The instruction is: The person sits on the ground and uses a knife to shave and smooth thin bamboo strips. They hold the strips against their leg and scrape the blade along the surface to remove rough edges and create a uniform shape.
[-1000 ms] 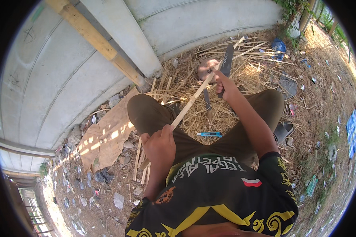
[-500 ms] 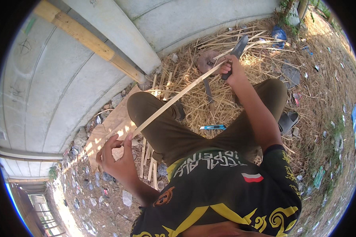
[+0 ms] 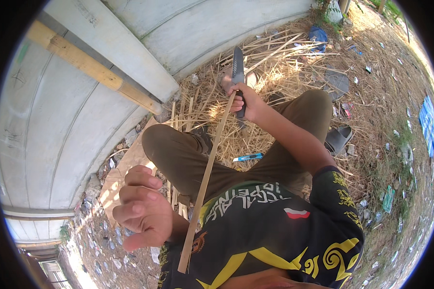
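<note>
My right hand (image 3: pixel 248 102) is closed around the black handle of a broad dark-bladed knife (image 3: pixel 237 67), its blade pointing away from me. The same hand grips one end of a long, thin, pale strip (image 3: pixel 205 180), which looks like split bamboo. From there the strip slants down toward my chest, its near end free. Left of that end, my left hand (image 3: pixel 142 209) is raised with its fingers loosely curled and apart, holding nothing. A blue box cutter (image 3: pixel 248 157) lies on the ground between my legs.
Pale shavings (image 3: pixel 226 142) and loose strips cover the ground between my knees and beyond. A brown board (image 3: pixel 112 192) lies left of my knee. A concrete wall (image 3: pixel 72 125) and a leaning bamboo pole (image 3: pixel 89 62) stand at the left. A dark sandal (image 3: pixel 339 138) sits at the right.
The strip has swung from a left slant to point down toward my chest. My left hand has left its end and come nearer. My right hand moved left, turning the knife more upright.
</note>
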Demonstrator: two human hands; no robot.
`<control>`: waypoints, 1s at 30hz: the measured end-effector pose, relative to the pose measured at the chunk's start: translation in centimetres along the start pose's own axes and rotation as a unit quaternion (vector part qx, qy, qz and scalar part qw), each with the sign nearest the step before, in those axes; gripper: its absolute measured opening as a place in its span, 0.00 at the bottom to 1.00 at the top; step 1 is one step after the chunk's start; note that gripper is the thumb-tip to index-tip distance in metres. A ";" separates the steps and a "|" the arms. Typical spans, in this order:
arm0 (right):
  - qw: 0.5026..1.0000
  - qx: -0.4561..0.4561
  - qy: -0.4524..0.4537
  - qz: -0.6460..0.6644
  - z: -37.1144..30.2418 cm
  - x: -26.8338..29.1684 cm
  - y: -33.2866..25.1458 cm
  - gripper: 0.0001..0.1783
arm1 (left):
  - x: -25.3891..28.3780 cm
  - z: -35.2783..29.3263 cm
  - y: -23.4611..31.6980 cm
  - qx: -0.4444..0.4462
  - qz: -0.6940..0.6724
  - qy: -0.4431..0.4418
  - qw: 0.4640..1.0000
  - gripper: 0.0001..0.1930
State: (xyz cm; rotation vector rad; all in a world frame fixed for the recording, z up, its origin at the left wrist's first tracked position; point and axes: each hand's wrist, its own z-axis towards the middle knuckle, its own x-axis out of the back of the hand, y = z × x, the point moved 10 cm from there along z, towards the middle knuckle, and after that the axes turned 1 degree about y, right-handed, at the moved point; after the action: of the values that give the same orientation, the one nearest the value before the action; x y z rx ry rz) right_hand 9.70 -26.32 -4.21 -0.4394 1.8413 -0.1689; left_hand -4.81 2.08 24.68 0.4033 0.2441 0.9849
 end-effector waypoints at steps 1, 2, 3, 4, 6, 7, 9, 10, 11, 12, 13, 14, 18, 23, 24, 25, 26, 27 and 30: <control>1.000 0.002 0.012 -0.008 -0.1 0.1 0.2 0.11 | -1.3 0.3 0.4 -0.008 -0.031 -0.035 0.999 0.38; 1.000 0.008 0.019 -0.006 -0.1 0.2 0.3 0.11 | -2.6 0.5 0.8 -0.013 -0.055 -0.071 0.996 0.39; 1.000 0.007 0.020 -0.005 0.0 0.2 0.4 0.11 | -3.7 0.6 1.1 -0.019 -0.078 -0.106 0.991 0.40; 1.000 0.000 0.013 -0.003 0.1 0.2 0.6 0.11 | -4.6 0.6 1.2 -0.026 -0.089 -0.131 0.987 0.41; 1.000 -0.003 0.006 0.019 0.3 0.4 0.7 0.11 | -6.0 0.4 1.8 -0.046 -0.107 -0.184 0.976 0.43; 0.999 -0.008 0.001 0.031 0.4 0.5 0.8 0.11 | -6.6 0.2 1.7 -0.038 -0.131 -0.200 0.970 0.43; 0.999 -0.013 0.004 0.046 0.7 0.9 0.8 0.11 | -6.9 0.1 1.8 -0.045 -0.176 -0.216 0.959 0.41; 0.999 -0.010 0.012 0.050 0.8 1.2 0.7 0.11 | -6.9 0.2 1.7 -0.038 -0.190 -0.210 0.958 0.40; 0.998 -0.011 0.012 0.055 0.9 1.3 0.7 0.11 | -6.4 0.3 2.1 -0.060 -0.202 -0.183 0.960 0.37; 0.999 -0.014 0.018 0.049 0.9 1.4 0.8 0.11 | -5.7 0.4 2.2 -0.070 -0.204 -0.136 0.967 0.36; 0.999 -0.019 0.016 0.043 1.0 1.3 0.9 0.11 | -5.3 0.3 2.7 -0.096 -0.221 -0.111 0.964 0.34; 0.998 -0.034 0.028 0.037 1.0 1.4 1.3 0.10 | -4.9 0.3 2.6 -0.098 -0.184 -0.072 0.975 0.33; 0.989 -0.072 0.090 -0.089 0.7 2.1 2.1 0.17 | -3.6 0.3 3.1 -0.128 -0.127 0.027 0.983 0.29; 0.977 -0.049 0.186 -0.096 -0.1 3.9 0.7 0.27 | -3.8 1.3 2.6 -0.113 -0.133 0.026 0.984 0.27; 0.978 -0.053 0.189 -0.070 -0.2 4.1 0.4 0.26 | -4.1 1.4 2.4 -0.110 -0.135 0.023 0.984 0.26; 0.977 -0.022 0.193 -0.084 -0.3 4.3 -0.7 0.26 | -4.5 1.4 2.2 -0.104 -0.137 0.015 0.985 0.26; 0.980 -0.020 0.186 -0.065 -0.3 4.3 -1.2 0.26 | -4.9 1.4 2.4 -0.118 -0.143 0.010 0.983 0.26; 0.982 -0.015 0.181 -0.045 -0.4 4.3 -1.8 0.26 | -5.3 1.3 2.6 -0.127 -0.151 -0.002 0.980 0.26; 0.981 0.041 0.188 -0.024 -0.8 4.5 -4.0 0.24 | -5.7 1.1 3.4 -0.155 -0.179 -0.011 0.971 0.26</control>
State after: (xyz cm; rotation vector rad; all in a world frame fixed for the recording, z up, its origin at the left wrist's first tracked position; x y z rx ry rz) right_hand 8.64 -31.81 -6.58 -0.4140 2.1860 -0.3803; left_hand -10.02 -1.33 27.25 0.0770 0.1322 0.6475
